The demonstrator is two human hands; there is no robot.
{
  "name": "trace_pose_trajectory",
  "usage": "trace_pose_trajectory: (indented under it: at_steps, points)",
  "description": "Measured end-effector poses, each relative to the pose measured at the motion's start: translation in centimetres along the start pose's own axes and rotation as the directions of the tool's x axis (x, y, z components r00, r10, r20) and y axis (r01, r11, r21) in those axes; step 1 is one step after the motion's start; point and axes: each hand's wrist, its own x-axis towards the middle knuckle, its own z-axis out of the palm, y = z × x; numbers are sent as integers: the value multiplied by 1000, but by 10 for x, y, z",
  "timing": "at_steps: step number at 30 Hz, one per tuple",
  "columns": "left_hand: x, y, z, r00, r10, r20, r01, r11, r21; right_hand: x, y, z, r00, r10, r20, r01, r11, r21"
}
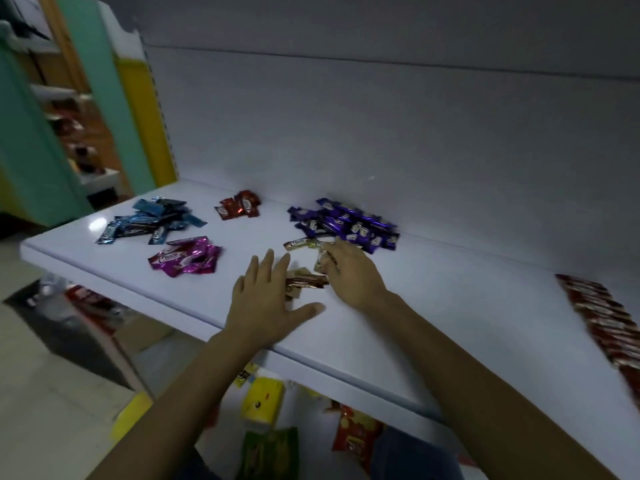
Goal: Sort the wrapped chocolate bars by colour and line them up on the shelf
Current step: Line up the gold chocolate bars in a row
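On the white shelf point(433, 323) lie sorted heaps of wrapped chocolate bars: blue bars point(149, 220) at the far left, red bars point(239, 207) behind, pink bars point(185, 259) nearer, purple bars point(346, 223) to the right. Between my hands lie a few gold-brown bars point(304, 282), one more point(299, 244) just beyond. My left hand point(266, 303) lies flat with fingers spread, touching the brown bars' left side. My right hand point(349, 271) has curled fingers on a gold-brown bar; the grip itself is partly hidden.
A row of red-and-white wrapped bars point(602, 323) lies at the shelf's right end. Below the shelf's front edge are a yellow box point(263, 400) and red and green snack packets point(356, 434). Green and yellow shelving point(114, 109) stands at the left.
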Motion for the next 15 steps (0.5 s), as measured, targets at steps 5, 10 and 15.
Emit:
trace_pose_trajectory:
  at_steps: [5,10,15]
  points:
    - [27,-1,8,999,0,52,-1,1000,10,32,-7,16,993,-81,91,87,994,-67]
    - [35,-7,15,997,58,51,-58,998,11,21,-23,19,987,-121,105,87,954,287]
    - [37,-9,17,998,58,7,-57,997,-56,30,-42,14,996,-45,75,6,890,455]
